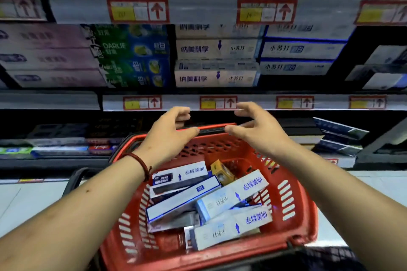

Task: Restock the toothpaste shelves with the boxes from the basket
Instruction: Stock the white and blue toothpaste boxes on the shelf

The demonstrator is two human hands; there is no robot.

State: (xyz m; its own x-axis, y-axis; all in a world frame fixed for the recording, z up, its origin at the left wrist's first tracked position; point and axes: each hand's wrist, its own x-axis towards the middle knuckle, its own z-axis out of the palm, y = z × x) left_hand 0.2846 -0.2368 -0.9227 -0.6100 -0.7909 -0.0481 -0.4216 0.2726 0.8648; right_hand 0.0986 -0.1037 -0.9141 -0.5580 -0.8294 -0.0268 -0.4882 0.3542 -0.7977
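Hands, left (169,130) and right (253,125), half-open, are held at a dark box's (211,129) ends; it should be kept level toward the shelf (66,103).

One camera rides on my head — it looks forward and down, close over my basket (293,211), facing the shelves (198,10).

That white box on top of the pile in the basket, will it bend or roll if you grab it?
The white box looks like stiff cardboard with flat sides, so it probably won't roll. It lies tilted across other boxes, so it may slide when nudged. It's likely light.
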